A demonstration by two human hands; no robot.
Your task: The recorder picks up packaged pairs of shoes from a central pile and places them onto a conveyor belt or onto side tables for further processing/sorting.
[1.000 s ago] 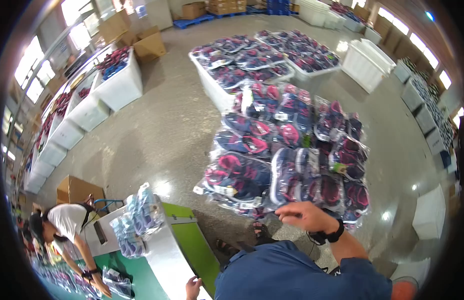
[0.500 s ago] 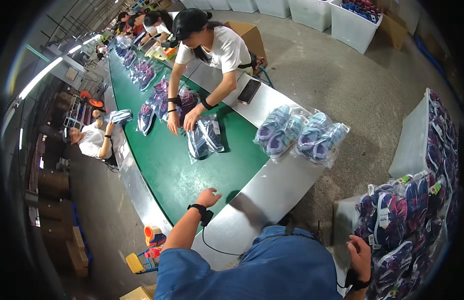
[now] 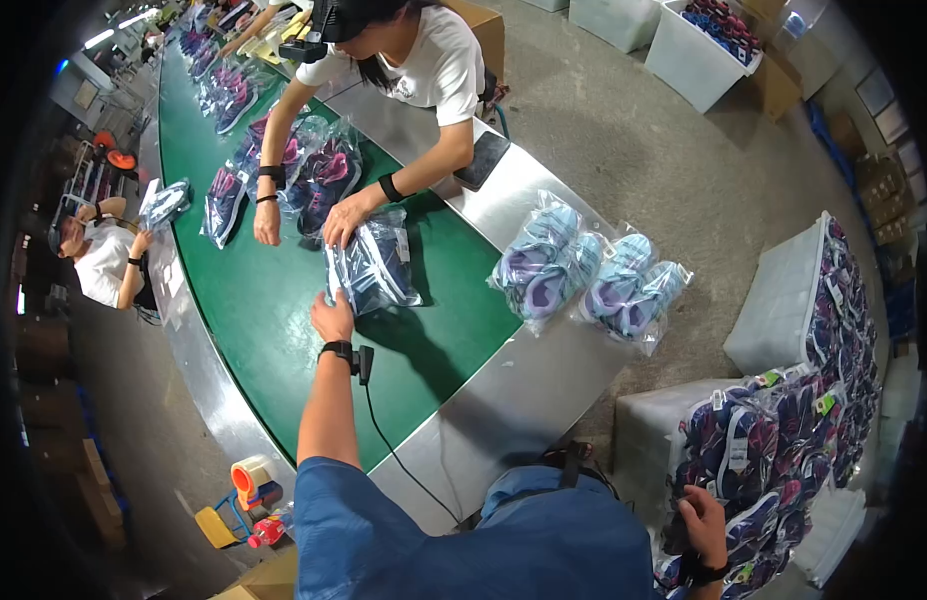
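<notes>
My left hand reaches over the green belt, its fingers apart at the near left edge of a clear bag of dark navy shoes; whether they touch it I cannot tell. A co-worker's hand rests on the far side of that bag, and the co-worker's other hand hangs over the belt beside it. Low on the right, my right hand is held with fingers loosely bent and apart, holding nothing. It is nearest to the bagged navy and pink shoes piled in a bin.
Two bags of light blue shoes lie on the metal table edge. More bagged shoes line the belt farther up. A phone lies by the co-worker. Tape rolls stand low left; white bins stand at right.
My left hand has moved forward to the bag of navy shoes. The co-worker's one hand has stayed on that bag while the other has drawn away to the left. My view has shifted.
</notes>
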